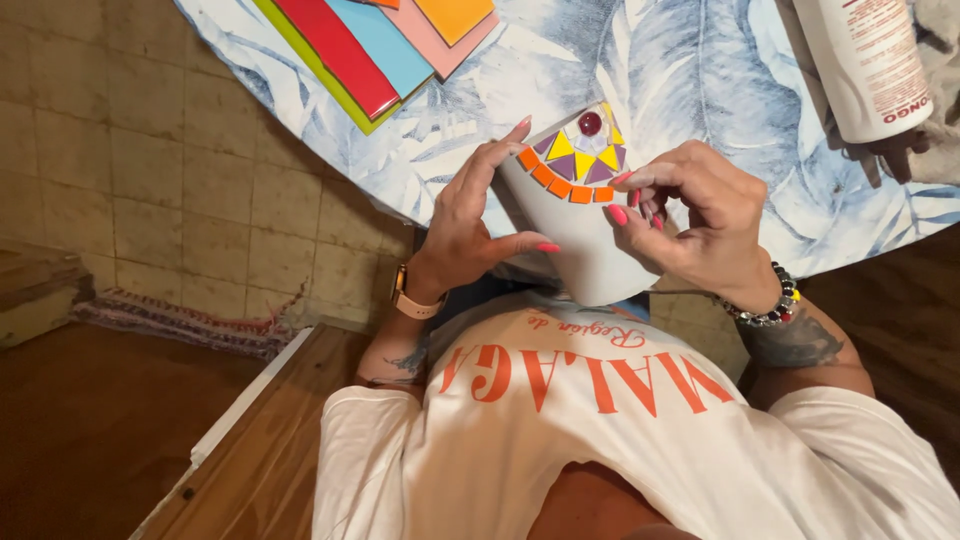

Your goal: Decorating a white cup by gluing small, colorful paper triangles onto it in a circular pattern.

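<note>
Both hands cradle white pot (580, 240): left hand (470, 225), right hand (700, 215).

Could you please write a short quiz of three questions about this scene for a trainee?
1. True or false: the left hand rests against the side of the white pot.
2. Which colour are the mosaic tiles forming the curved row on the pot? A green, B orange, C black.
3. Fill in: the right hand wears a beaded ____ on its wrist.

Key: 1 true; 2 B; 3 bracelet.
</note>
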